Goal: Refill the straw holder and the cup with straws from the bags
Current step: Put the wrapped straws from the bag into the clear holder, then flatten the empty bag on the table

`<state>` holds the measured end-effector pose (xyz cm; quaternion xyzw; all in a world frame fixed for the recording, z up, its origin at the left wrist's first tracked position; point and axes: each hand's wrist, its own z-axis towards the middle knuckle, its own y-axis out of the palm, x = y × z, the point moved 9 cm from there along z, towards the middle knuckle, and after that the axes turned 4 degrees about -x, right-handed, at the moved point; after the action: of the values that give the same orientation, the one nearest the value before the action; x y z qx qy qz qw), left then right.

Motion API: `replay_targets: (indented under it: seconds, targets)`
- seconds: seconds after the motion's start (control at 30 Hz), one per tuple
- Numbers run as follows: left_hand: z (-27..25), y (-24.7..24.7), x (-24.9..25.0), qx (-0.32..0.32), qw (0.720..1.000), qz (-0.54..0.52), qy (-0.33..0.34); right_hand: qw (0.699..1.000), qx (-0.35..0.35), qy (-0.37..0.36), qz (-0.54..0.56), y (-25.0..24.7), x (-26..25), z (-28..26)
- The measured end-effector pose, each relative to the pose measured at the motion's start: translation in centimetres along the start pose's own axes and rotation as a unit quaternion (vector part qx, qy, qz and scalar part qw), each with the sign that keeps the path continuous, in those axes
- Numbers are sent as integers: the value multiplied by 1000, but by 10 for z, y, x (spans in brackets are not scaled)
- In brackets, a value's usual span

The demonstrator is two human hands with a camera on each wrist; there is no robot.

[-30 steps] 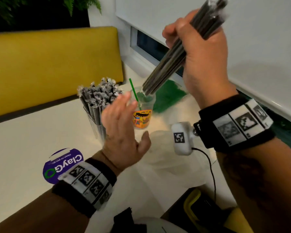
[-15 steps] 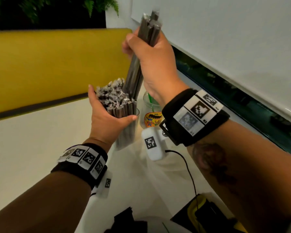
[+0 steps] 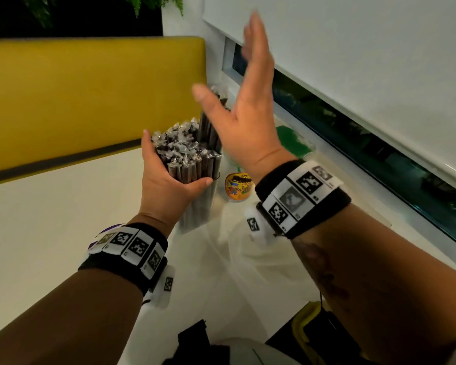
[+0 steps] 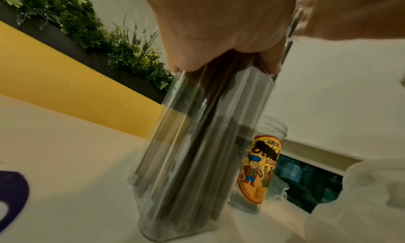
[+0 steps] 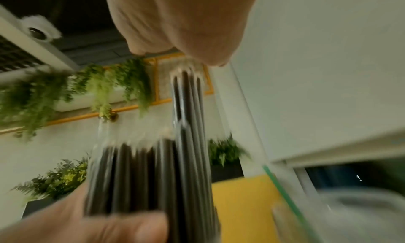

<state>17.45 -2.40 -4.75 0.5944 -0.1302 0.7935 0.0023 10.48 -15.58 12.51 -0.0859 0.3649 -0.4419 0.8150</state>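
A clear straw holder (image 3: 195, 206) (image 4: 197, 160) stands on the white table, packed with dark wrapped straws (image 3: 181, 146) (image 5: 136, 175). My left hand (image 3: 169, 177) grips the bundle at the holder's rim. A few taller straws (image 3: 208, 119) (image 5: 188, 97) stick up at the back of the bundle. My right hand (image 3: 237, 101) hovers above them with fingers straight and spread, holding nothing. The small cup (image 3: 238, 188) (image 4: 260, 167) with a yellow cartoon label stands just right of the holder; a green straw (image 5: 285, 193) leans in it.
A green straw bag (image 3: 292, 140) lies by the window ledge behind the cup. Crumpled clear plastic bags (image 3: 248, 254) lie in front of the cup. A purple sticker (image 4: 13, 194) marks the table on the left. A yellow bench back (image 3: 90, 96) runs behind.
My right hand pushed its bundle of straws into the holder, let go and lifted away with fingers spread. My left hand moved from open beside the holder to gripping the straws at its rim.
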Motion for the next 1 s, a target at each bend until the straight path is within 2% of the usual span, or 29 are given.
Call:
replay_targets:
  seconds: [0.03,0.07,0.1,0.13,0.17,0.2,0.23,0.33,0.4,0.47,0.5,0.57,0.6,0.63,0.67,0.7,0.73,0.77,0.8,0.83,0.87,0.93,1.0]
  targets:
    - [1,0,-1,1,1000,-1,0,996,17,-65,-53,-3,-16,8]
    - [1,0,-1,2,1000,2,-1,991,-13,-93,-95,4,-22,13]
    - [1,0,-2,4,1000,8,-1,985,-100,-70,-122,25,-12,12]
    - [1,1,-3,5,1000,16,0,966,-219,-8,-140,51,6,3]
    - [1,1,-3,5,1000,23,5,933,-324,59,-146,74,29,-16]
    - [1,1,-3,4,999,31,11,903,-391,103,-144,92,47,-35]
    - [2,1,-3,1,999,37,19,887,-422,120,-143,102,55,-47]
    - [2,1,0,-11,999,35,26,874,-454,138,-107,106,52,-51]
    - [-2,-2,10,-2,997,70,36,887,-429,172,-4,83,45,-43]
    - [-11,-10,31,38,980,178,76,917,-334,202,81,36,50,-32]
    - [-18,-11,49,56,966,219,124,931,-276,219,96,4,59,-29]
    - [-44,-6,96,74,926,227,292,938,-176,284,90,-58,96,-41]
    - [-60,6,119,53,905,204,370,929,-138,338,53,-90,126,-57]
    - [-74,25,132,0,889,174,423,912,-125,390,-32,-118,159,-82]
    - [-87,51,137,-84,880,145,444,879,-147,432,-139,-140,189,-111]
    - [-99,82,134,-189,875,128,428,833,-191,467,-225,-154,218,-146]
    - [-111,116,122,-295,868,135,374,790,-240,494,-272,-159,238,-182]
    - [-122,151,99,-394,857,168,287,757,-281,522,-275,-156,253,-216]
    - [-134,181,67,-473,837,207,178,740,-308,542,-251,-148,259,-247]
    - [-144,202,34,-528,814,232,68,736,-322,552,-221,-137,259,-270]
    - [-155,218,6,-561,795,228,-35,741,-322,557,-194,-127,257,-288]
    - [-165,237,-31,-560,789,151,-201,762,-312,548,-150,-111,247,-304]
    - [-172,248,-43,-525,793,57,-305,781,-280,550,-100,-105,238,-309]
